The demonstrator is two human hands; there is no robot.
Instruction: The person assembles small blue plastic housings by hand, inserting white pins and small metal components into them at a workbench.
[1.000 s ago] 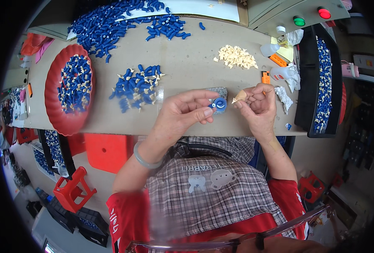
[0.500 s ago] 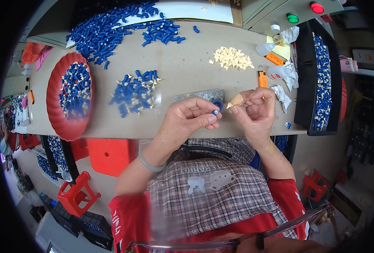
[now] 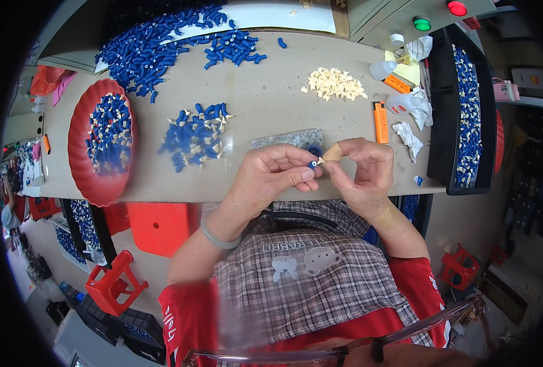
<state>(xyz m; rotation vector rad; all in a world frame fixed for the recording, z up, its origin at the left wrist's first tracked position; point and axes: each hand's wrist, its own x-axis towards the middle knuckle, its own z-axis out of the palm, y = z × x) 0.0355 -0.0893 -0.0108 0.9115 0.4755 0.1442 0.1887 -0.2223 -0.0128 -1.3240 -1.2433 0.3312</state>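
My left hand [image 3: 276, 170] pinches a small blue curved tube [image 3: 312, 164], its pale end turned toward the right. Between the thumb and forefinger of my right hand [image 3: 363, 168] is a small cream pointed piece [image 3: 321, 160], which meets the tube's end. Whether the piece has entered the tube I cannot make out. A tan wrap covers a right fingertip. Just behind the fingers stand a small round blue container [image 3: 313, 149] and a speckled stone block [image 3: 284, 139]. To the left lies a group of blue tubes with cream tips [image 3: 195, 134].
A red scalloped tray [image 3: 76, 140] of tipped tubes stands at the left. Blue tubes [image 3: 155, 55] are heaped at the far left, cream pieces [image 3: 336, 84] at the far right. Orange lighters [image 3: 380, 122], a bottle [image 3: 398, 104], crumpled tissue [image 3: 408, 139] and a black bin [image 3: 441, 134] line the right.
My right hand has moved left, bringing the cream piece against the end of the blue tube. My left hand has stayed nearly still.
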